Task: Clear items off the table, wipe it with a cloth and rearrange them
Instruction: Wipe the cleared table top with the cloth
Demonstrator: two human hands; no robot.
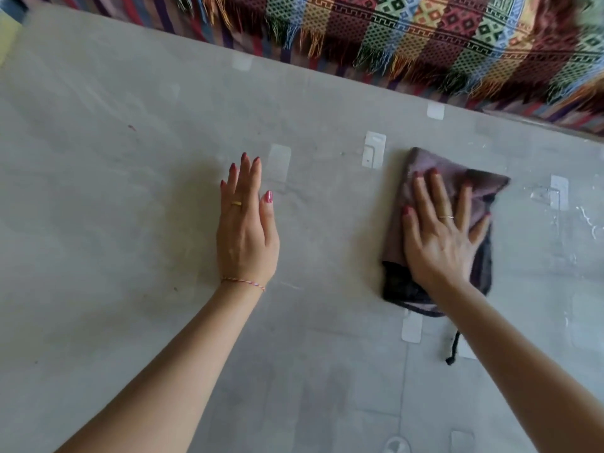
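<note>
A folded purple and dark cloth (421,168) lies flat on the pale grey table (98,191), right of centre. My right hand (441,237) presses down on the cloth with fingers spread wide, palm covering its middle. A dark string (453,351) trails from the cloth's near edge. My left hand (246,230) rests flat on the bare table to the left of the cloth, fingers together and pointing away, holding nothing.
A clear plastic cover with several white adhesive tabs (374,148) lies over the tabletop. A fringed, multicoloured woven blanket (425,37) runs along the table's far edge. Something yellow (6,37) shows at the far left corner.
</note>
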